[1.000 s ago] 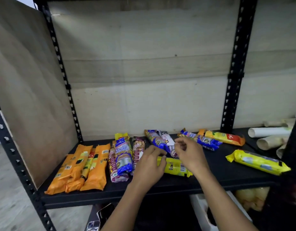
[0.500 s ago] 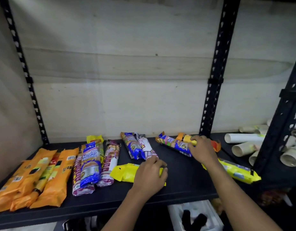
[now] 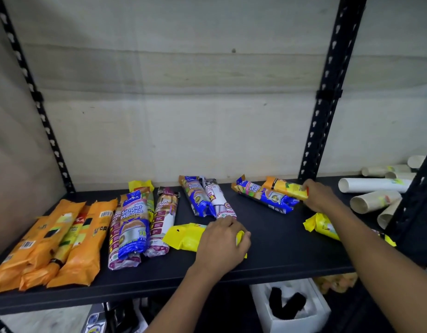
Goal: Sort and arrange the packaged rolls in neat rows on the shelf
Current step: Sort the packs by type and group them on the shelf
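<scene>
My left grip (image 3: 222, 243) lay curled round one end of the yellow roll (image 3: 183, 236), crosswise near the shelf (image 3: 275, 239) front. My right grip (image 3: 320, 195) was clamped on the orange roll (image 3: 285, 187), which rested across a blue roll (image 3: 263, 197) toward the back. Orange packs (image 3: 80, 236) lay side by side at far left.

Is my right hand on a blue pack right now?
No, the right hand grips the end of the orange pack, which lies beside a blue pack.
</scene>
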A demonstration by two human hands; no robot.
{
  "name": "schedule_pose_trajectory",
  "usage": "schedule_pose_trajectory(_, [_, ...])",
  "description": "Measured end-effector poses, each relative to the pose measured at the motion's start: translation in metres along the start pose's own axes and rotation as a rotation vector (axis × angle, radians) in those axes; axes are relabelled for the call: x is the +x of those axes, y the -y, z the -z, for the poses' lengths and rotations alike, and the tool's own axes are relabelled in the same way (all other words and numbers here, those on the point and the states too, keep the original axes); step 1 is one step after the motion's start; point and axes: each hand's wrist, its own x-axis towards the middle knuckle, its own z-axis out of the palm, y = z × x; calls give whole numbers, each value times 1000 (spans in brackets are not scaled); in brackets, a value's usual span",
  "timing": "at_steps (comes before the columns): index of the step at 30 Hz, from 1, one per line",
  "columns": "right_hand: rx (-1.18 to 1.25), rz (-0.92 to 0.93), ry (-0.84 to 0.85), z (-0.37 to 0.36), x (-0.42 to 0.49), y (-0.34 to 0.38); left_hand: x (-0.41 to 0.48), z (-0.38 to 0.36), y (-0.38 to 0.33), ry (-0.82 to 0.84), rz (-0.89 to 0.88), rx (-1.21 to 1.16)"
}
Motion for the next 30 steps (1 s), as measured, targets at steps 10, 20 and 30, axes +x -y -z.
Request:
schedule_pose_trajectory(10, [-103, 63, -159, 12, -10, 6, -2, 4, 0, 21, -51, 11])
schedule_pose_trajectory(20, [276, 135, -336, 32, -65, 46, -8, 37, 13, 89, -42, -128])
schedule_pose_trajectory(30, [587, 394, -353, 14, -140, 165, -31, 128, 77, -38, 12, 159])
